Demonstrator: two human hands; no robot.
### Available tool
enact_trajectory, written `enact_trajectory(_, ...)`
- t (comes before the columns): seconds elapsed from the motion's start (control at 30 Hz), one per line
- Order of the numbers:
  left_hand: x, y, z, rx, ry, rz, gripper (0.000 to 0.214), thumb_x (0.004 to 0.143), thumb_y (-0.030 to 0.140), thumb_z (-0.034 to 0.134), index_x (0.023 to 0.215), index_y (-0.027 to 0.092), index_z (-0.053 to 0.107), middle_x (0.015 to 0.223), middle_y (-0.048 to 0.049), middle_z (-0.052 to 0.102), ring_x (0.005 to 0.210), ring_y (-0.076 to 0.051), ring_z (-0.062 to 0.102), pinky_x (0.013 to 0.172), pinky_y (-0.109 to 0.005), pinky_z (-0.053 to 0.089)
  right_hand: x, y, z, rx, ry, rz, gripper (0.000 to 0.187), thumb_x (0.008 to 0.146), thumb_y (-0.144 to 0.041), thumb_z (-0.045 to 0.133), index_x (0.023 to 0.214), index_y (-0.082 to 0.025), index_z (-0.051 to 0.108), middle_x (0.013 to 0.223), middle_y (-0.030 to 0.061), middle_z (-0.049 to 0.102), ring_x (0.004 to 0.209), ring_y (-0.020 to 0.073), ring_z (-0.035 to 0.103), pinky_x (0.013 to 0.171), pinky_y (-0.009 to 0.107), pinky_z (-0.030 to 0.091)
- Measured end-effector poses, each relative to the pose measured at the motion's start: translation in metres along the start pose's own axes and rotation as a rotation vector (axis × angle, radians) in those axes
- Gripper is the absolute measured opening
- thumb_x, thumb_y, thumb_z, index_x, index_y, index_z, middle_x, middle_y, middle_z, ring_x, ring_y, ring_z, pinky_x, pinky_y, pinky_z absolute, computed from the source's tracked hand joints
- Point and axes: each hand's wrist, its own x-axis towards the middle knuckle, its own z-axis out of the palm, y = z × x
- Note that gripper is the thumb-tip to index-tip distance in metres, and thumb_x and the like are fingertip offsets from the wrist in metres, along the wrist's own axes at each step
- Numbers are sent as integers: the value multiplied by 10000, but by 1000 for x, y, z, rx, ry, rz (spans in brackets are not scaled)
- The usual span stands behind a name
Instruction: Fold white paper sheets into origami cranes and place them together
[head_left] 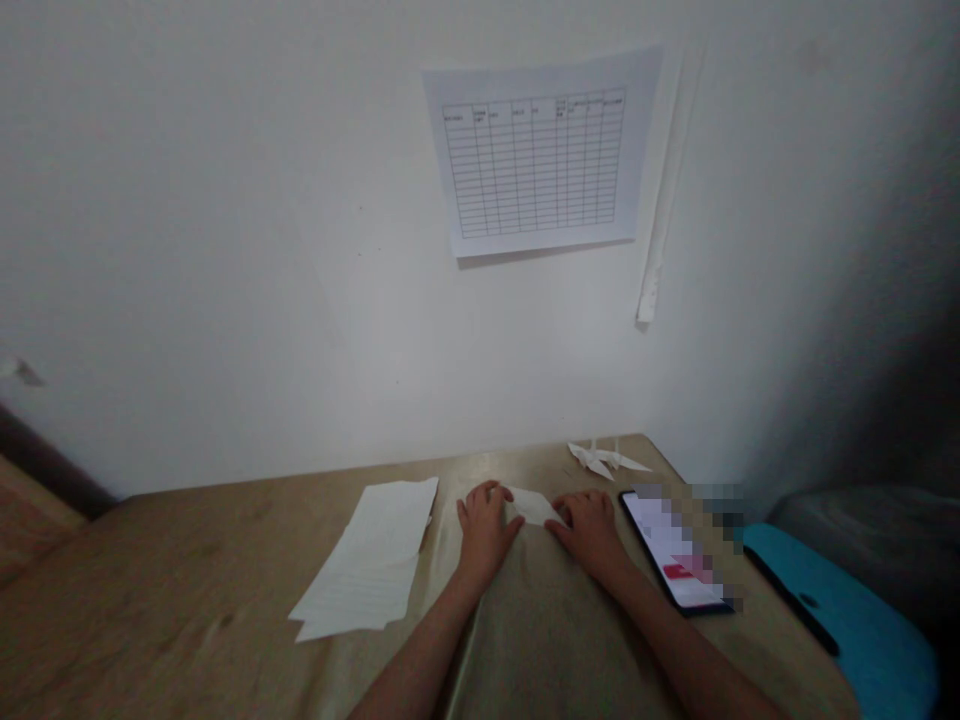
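The left hand (486, 530) and right hand (589, 530) rest half-curled on the tan-covered table (187, 570), their fingertips at opposite ends of a folded white paper (534, 506), though whether either hand has actual hold of it cannot be told. Left of that paper lies a loose stack of white sheets (367, 560); to its right are a smartphone (671, 550) with a lit, partly pixelated screen and then a blue padded object (840, 610). Beyond the paper, folded paper figures (607, 458) sit at the table's back edge, and a printed grid chart (536, 150) hangs higher up on the wall (225, 250).
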Motion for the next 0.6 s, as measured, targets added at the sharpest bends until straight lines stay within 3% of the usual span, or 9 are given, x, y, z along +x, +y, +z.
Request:
enact_trajectory(0.1, 0, 0, -1, -1, 2, 1, 141, 852, 291, 717, 988, 285, 753, 1418, -55, 566, 1366, -308, 445, 1191, -629, 208, -1, -4, -3, 46, -12, 0, 196, 872, -371, 649, 995, -251, 742, 964, 58, 730, 1107, 290, 558, 1100, 500, 254)
enact_trajectory(0.2, 1, 0, -2, -8, -10, 0, 118, 871, 318, 705, 956, 328, 786, 1442, -30, 562, 1388, -315, 420, 1190, -659, 176, -2, -5, -5, 98, -22, -15, 164, 892, -336, 621, 914, -253, 761, 975, 57, 729, 1120, 271, 560, 1141, 510, 202)
enact_trajectory(0.33, 1, -1, 1, -6, -48, 8, 248, 865, 446, 707, 1089, 365, 778, 1494, -41, 533, 1426, -340, 380, 1191, -704, 122, -2, -3, -6, 97, -54, -59, 178, 890, -318, 606, 907, -283, 780, 1035, 46, 707, 1169, 274, 526, 1152, 516, 193)
enact_trajectory(0.47, -2, -2, 4, 16, -120, 91, 494, 814, 587, 715, 1273, 406, 689, 1565, -65, 457, 1472, -380, 317, 1176, -753, 35, 0, 1, -5, 119, -52, -116, 226, 813, -173, 596, 865, -296, 778, 1104, 33, 680, 1178, 253, 518, 1124, 460, 276)
enact_trajectory(0.6, -2, -1, 1, 42, -194, 131, 479, 837, 504, 716, 1309, 483, 638, 1602, -42, 409, 1499, -377, 281, 1163, -765, 2, 5, 9, -3, 138, 29, -110, 436, 684, -23, 542, 978, -268, 750, 1220, 48, 654, 1240, 240, 504, 1094, 408, 352)
